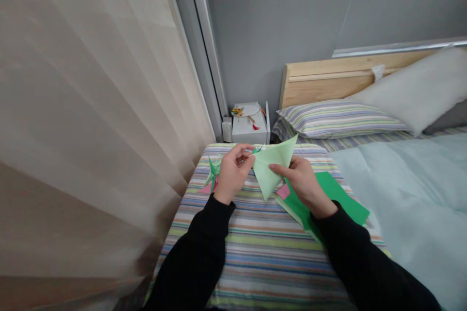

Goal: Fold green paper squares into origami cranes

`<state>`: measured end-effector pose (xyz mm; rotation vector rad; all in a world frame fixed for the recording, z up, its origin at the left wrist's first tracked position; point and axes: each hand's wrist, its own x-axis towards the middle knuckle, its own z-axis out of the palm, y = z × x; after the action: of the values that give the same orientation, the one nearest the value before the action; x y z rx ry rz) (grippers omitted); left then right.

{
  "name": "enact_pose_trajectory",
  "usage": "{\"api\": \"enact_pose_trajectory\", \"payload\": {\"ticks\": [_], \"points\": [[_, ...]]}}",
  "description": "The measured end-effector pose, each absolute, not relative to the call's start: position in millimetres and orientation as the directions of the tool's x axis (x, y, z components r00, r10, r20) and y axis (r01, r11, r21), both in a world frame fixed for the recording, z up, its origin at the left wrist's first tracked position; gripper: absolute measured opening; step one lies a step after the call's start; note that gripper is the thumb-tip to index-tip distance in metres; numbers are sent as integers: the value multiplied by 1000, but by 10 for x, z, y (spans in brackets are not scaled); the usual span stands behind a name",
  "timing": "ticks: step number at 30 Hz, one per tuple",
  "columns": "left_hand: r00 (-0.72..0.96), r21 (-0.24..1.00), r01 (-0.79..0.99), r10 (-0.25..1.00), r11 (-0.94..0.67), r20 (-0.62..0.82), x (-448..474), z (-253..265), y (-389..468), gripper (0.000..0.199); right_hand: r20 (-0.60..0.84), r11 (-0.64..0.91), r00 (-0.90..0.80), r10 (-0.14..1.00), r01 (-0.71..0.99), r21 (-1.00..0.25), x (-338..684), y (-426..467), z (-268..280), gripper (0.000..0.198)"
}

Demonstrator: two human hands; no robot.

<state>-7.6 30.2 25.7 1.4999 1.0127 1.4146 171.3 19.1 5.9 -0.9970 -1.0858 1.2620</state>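
A light green sheet of origami paper (274,163), folded to a pointed shape with crease lines, is held up between my two hands above the striped cloth. My left hand (236,167) pinches its left corner between thumb and fingers. My right hand (301,180) grips the right side, thumb on the near face and fingers behind. Beside my left hand stand folded green paper figures (213,170), partly hidden by it, with pink paper (207,188) at their base. Under my right forearm lies a stack of green paper sheets (337,197), with a small pink piece (283,191) at its left edge.
The striped cloth (270,252) covers the surface below my hands. A pale curtain (109,107) hangs on the left. Beyond stands a small white cabinet (248,133) with small items on top. On the right are a bed with a pale blue cover (412,180) and a striped pillow (343,119).
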Motion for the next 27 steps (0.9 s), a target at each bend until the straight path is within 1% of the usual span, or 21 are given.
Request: {"api": "enact_pose_trajectory", "payload": {"ticks": [3, 6, 7, 11, 13, 15, 18, 20, 22, 25, 27], "points": [[73, 953, 42, 953, -299, 295, -128, 237, 220, 23, 8, 0, -42, 999, -185, -983, 1739, 134, 151, 44], [111, 970, 111, 973, -215, 203, -207, 171, 4, 23, -56, -58, -37, 998, -79, -995, 1744, -17, 166, 52], [104, 972, 141, 979, -189, 176, -235, 135, -88, 22, -67, -69, -50, 997, -45, -997, 1742, -83, 140, 53], [83, 983, 163, 994, -87, 74, -312, -67, -444, 21, -103, -111, -140, 985, -51, -992, 1724, -350, -82, 54], [60, 976, 209, 997, -61, 49, -330, -170, -576, 19, -100, -99, -133, 986, 17, -995, 1712, -448, -210, 53], [31, 935, 345, 996, -88, 83, -347, -246, -674, 14, -98, -85, -101, 990, 120, -989, 1695, -511, -308, 51], [-72, 805, 568, 964, -170, 254, -391, -310, -792, 6, -90, -75, -60, 994, 221, -972, 1665, -554, -382, 47], [-89, 726, 651, 929, -219, 360, -434, -338, -863, 13, -81, -68, -37, 996, 274, -959, 1649, -560, -396, 46], [-28, 674, 687, 917, -271, 397, -475, -361, -922, 17, -65, -53, -22, 998, 340, -939, 1638, -553, -397, 45], [110, 608, 717, 916, -342, 386, -510, -384, -966, 20, -43, -29, -20, 999, 451, -892, 1627, -530, -393, 43], [204, 566, 723, 905, -397, 373, -514, -390, -962, 23, -39, -25, -18, 999, 494, -869, 1622, -514, -391, 43]]}}
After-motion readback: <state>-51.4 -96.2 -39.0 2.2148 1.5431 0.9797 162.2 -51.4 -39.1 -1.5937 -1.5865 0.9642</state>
